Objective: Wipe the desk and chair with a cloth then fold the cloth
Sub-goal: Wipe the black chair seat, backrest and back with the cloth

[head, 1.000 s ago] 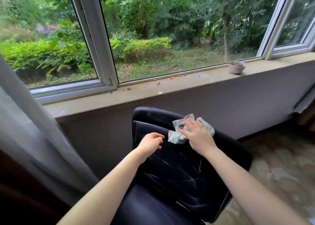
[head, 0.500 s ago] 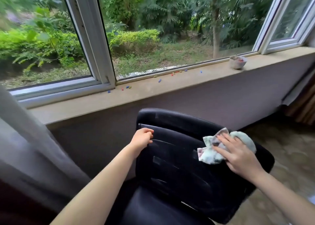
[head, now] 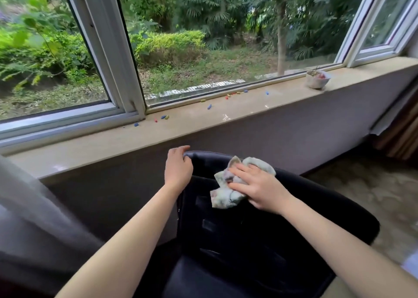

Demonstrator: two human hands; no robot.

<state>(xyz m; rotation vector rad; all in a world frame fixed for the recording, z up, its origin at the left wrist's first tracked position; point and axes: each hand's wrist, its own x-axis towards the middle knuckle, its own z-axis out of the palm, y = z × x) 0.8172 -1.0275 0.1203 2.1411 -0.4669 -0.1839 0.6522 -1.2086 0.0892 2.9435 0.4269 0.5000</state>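
While greenery is filling the window beyond, a person is bending over a black chair [head: 248, 234] and pressing a crumpled pale cloth [head: 222, 197] against the upper part of its backrest. The right hand [head: 262, 190] is lying flat on the cloth, its fingers [head: 245, 173] straight and spread apart. The fabric is bunching out from under them toward the left and the far side. The left hand [head: 178, 169] is gripping the backrest's far left corner, its fingers curling over the top edge. It is sitting just left of the cloth without touching it. Both bare forearms are reaching in from the near edge of the scene.

Beyond the chair, a beige windowsill [head: 294, 98] is running from left to right beneath the white-framed window. Small coloured pieces [head: 209, 106] are lying scattered along the sill, and a little white pot [head: 317, 79] is standing toward its far right end. A sheer grey curtain [head: 29, 207] is hanging at the near left, and a mottled floor [head: 373, 191] is showing to the right of the chair.
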